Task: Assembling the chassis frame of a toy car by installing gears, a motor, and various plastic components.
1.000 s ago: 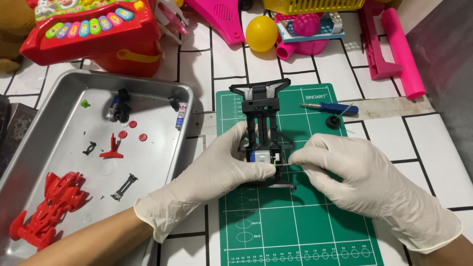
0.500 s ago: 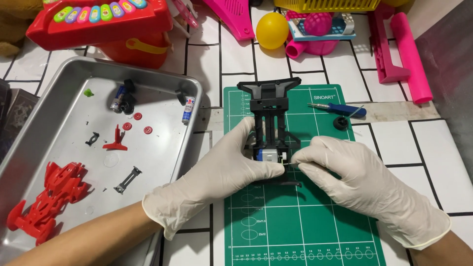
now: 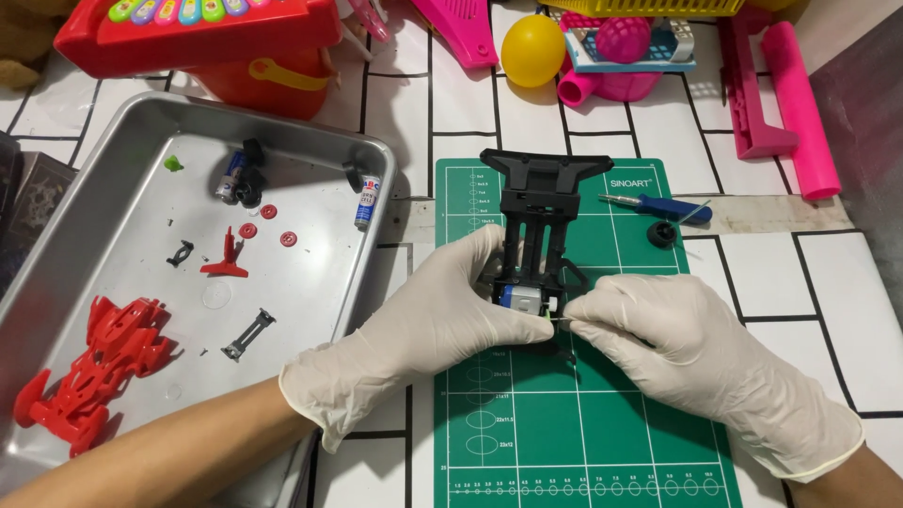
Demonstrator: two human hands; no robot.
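Note:
A black toy car chassis [image 3: 533, 202] lies on a green cutting mat [image 3: 583, 423]. My left hand [image 3: 428, 325], in a white glove, grips the chassis's near end, where a small silver motor [image 3: 519, 299] sits. My right hand [image 3: 696, 353], also gloved, pinches a thin metal piece at the motor's right side. What the piece is stays too small to tell.
A metal tray [image 3: 310, 282] at left holds a red car body [image 3: 94, 367], two small batteries [image 3: 365, 202], red gears and black parts. A blue screwdriver [image 3: 663, 206] and a black wheel [image 3: 663, 234] lie on the mat's right. Colourful plastic toys line the far edge.
The view has shifted slightly. Both hands stay on the chassis's near end; my right fingers have closed in on the motor's right side.

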